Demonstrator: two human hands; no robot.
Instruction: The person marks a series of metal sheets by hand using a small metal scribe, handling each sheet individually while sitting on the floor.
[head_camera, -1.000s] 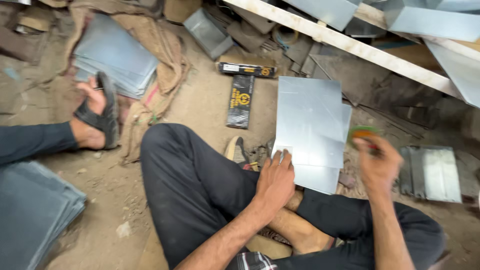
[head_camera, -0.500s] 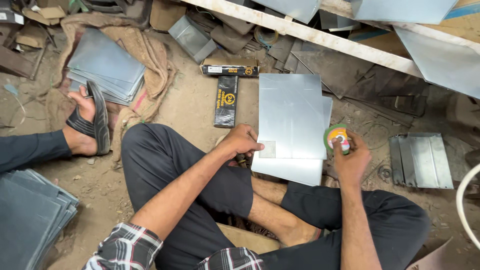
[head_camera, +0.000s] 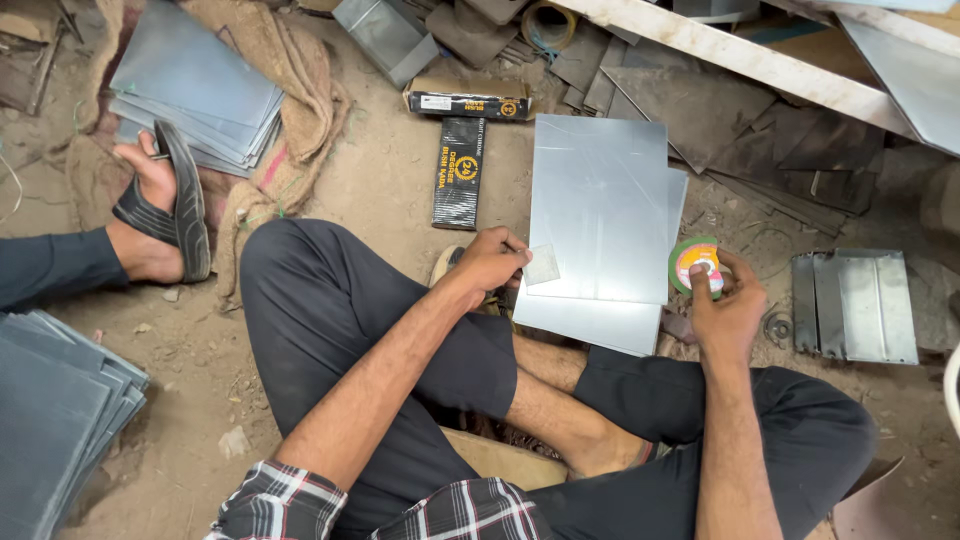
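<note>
Tape roll (head_camera: 697, 264), green-rimmed with a pale printed core, sits in the right hand (head_camera: 725, 305), fingers curled round it from below, held just off the right edge of the sheet-metal stack (head_camera: 600, 215). Half a second ago the roll was in the same hand, slightly further from the sheet; a second ago that hand was raised and blurred with something green in it, so it has come down and settled

Left hand (head_camera: 490, 262) has changed more: a second ago it lay with fingers spread on the lower left corner of the sheets, now it is closed into a pinch on a small pale translucent square, apparently a tape piece (head_camera: 541, 265), held against the left edge of the top sheet. Judgement: a strip is off the roll and going onto the sheet edge

Sheets lie flat on the dirt floor, top one offset over the lower, in front of the crossed legs in dark trousers (head_camera: 340, 330). Black carton (head_camera: 458, 172) lies upright-long just left of the sheets, a second black box (head_camera: 468, 103) across its top end. Another person's sandalled foot (head_camera: 165, 205) rests at far left beside a pile of grey sheets on burlap (head_camera: 195, 95). Folded metal tray (head_camera: 855, 305) sits right of the roll, apart from it
</note>
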